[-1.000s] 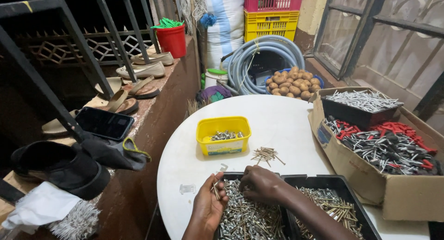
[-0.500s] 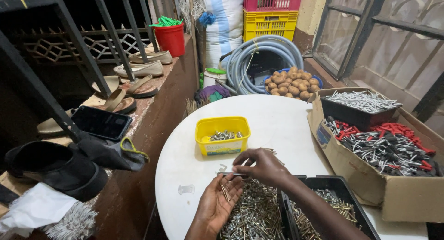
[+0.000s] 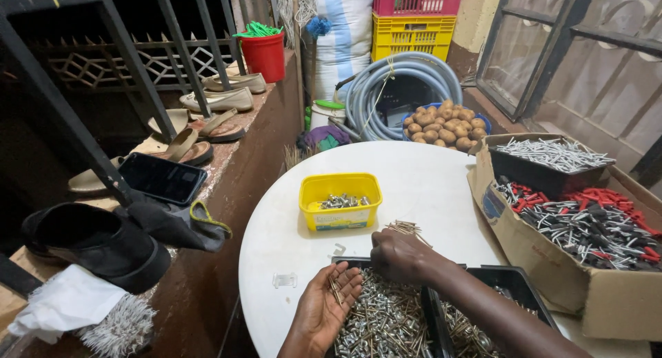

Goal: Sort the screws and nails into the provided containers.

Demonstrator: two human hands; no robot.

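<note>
The left hand (image 3: 327, 304) lies palm up and open at the near edge of the round white tabletop (image 3: 289, 227), its fingers slightly curled over the rim of a black tray (image 3: 386, 323) heaped with silver screws, and a few thin brass-coloured nails (image 3: 336, 290) rest across the palm. The right hand (image 3: 398, 256) hovers just beside it, above the far edge of the same tray, knuckles up and fingers curled downward; whether it pinches anything cannot be told from this angle. Just beyond the right hand a small loose bundle of brass nails (image 3: 407, 228) lies on the bare tabletop. Further back stands a yellow plastic tub (image 3: 340, 201) with a handful of silver screws in its bottom. A second black tray (image 3: 496, 310) of mixed fasteners sits right of the first, partly covered by the right forearm. Along the right edge a cardboard box (image 3: 607, 303) holds dark screws with red plugs, and behind it a black tray (image 3: 545, 163) is piled with pale nails. A small clear plastic piece (image 3: 284, 280) lies on the tabletop left of the open palm. Beyond the tabletop are a blue bowl of potatoes (image 3: 443, 125) and a coiled grey hose (image 3: 400, 78). On the ledge to the left lie a dark phone (image 3: 162, 179), a black shoe (image 3: 96, 242) and several sandals.
</note>
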